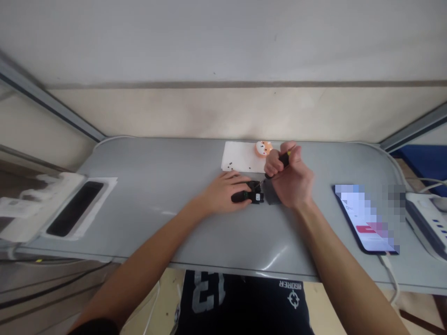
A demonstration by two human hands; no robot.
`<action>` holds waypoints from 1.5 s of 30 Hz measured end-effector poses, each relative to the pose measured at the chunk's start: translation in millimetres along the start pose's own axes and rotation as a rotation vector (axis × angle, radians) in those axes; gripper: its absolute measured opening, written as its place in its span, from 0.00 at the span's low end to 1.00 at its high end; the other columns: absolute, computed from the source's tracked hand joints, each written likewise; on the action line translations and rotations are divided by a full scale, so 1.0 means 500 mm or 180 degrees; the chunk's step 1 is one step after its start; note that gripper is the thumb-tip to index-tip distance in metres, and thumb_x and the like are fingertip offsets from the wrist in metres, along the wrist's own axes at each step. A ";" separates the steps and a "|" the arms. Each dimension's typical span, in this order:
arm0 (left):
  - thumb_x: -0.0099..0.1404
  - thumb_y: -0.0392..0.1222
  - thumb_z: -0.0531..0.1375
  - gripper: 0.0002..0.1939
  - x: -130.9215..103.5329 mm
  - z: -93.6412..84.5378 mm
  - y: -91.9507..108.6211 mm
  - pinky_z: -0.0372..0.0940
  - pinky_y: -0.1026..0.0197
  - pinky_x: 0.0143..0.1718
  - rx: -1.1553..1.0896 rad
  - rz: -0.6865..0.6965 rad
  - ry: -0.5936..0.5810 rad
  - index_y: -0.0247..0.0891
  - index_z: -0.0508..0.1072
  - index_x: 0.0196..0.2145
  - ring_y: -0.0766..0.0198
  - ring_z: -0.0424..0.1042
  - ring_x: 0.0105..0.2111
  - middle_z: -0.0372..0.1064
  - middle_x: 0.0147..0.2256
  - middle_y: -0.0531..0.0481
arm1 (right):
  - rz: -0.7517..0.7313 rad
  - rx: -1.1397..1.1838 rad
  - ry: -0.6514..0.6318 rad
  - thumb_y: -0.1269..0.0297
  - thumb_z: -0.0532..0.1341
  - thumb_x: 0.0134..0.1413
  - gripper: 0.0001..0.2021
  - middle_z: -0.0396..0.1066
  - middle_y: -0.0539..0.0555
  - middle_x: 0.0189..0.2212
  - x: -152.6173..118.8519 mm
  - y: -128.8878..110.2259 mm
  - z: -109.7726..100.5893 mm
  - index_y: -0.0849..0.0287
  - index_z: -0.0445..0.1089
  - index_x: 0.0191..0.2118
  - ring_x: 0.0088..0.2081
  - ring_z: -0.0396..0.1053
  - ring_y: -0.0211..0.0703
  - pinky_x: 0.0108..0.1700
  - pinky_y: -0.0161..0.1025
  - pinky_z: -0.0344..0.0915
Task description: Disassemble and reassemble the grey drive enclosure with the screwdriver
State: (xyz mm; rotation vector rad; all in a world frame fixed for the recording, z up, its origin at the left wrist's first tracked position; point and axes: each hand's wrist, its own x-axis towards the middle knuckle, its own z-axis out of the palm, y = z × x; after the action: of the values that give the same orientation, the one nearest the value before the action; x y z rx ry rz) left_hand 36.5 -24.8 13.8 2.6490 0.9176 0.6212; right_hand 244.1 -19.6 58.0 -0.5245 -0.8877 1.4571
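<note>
My left hand (225, 193) is closed around the left side of a small black device (257, 194) and presses it on the grey table. The device has a white sticker and a rounded black part beside my thumb; its exact kind I cannot make out. My right hand (293, 179) is wrapped round the black and yellow handle of a screwdriver (284, 159). Its thin shaft slants down and left to the device, where the tip is too small to see clearly. A dark flat piece (271, 194) lies just right of the device, partly under my right hand.
Behind my hands lies white paper (240, 156) with several tiny dark bits and an orange and white animal-faced object (263, 149). At left are a dark phone (75, 209) and plugged-in adapters (45, 204). A lit phone (366, 223) and a power strip (429, 223) are at right.
</note>
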 end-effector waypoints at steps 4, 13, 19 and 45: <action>0.69 0.48 0.63 0.11 0.001 -0.001 0.002 0.65 0.50 0.59 0.0000 -0.0038 -0.0043 0.43 0.80 0.44 0.54 0.70 0.53 0.77 0.55 0.49 | -0.0171 -0.0290 0.0075 0.46 0.67 0.60 0.17 0.60 0.50 0.30 0.002 -0.005 -0.010 0.52 0.64 0.33 0.32 0.63 0.40 0.37 0.40 0.67; 0.69 0.48 0.63 0.10 0.001 -0.002 0.002 0.65 0.49 0.59 0.0012 -0.0061 -0.0068 0.43 0.80 0.43 0.54 0.71 0.53 0.76 0.55 0.49 | -0.0024 -0.0276 -0.0005 0.40 0.58 0.65 0.17 0.56 0.48 0.25 0.000 0.008 0.009 0.49 0.68 0.40 0.26 0.57 0.40 0.32 0.40 0.64; 0.68 0.47 0.63 0.10 0.000 -0.001 0.001 0.64 0.50 0.60 0.0010 -0.0052 -0.0055 0.43 0.80 0.44 0.54 0.70 0.54 0.76 0.55 0.49 | -0.0044 -0.0025 0.0025 0.47 0.63 0.64 0.15 0.57 0.48 0.27 0.000 0.000 0.001 0.51 0.65 0.35 0.28 0.59 0.38 0.34 0.38 0.65; 0.69 0.48 0.63 0.11 -0.001 -0.001 -0.002 0.64 0.49 0.60 -0.0005 0.0017 -0.0081 0.43 0.80 0.44 0.54 0.70 0.54 0.76 0.55 0.48 | 0.0024 0.0015 -0.0026 0.46 0.60 0.66 0.14 0.57 0.49 0.30 0.004 0.008 -0.002 0.51 0.69 0.40 0.29 0.59 0.39 0.35 0.40 0.65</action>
State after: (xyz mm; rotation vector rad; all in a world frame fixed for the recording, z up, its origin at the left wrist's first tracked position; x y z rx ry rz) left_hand 35.2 -24.3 13.5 2.6526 0.9029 0.5877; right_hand 242.2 -16.9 54.3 -0.5194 -0.8892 1.4688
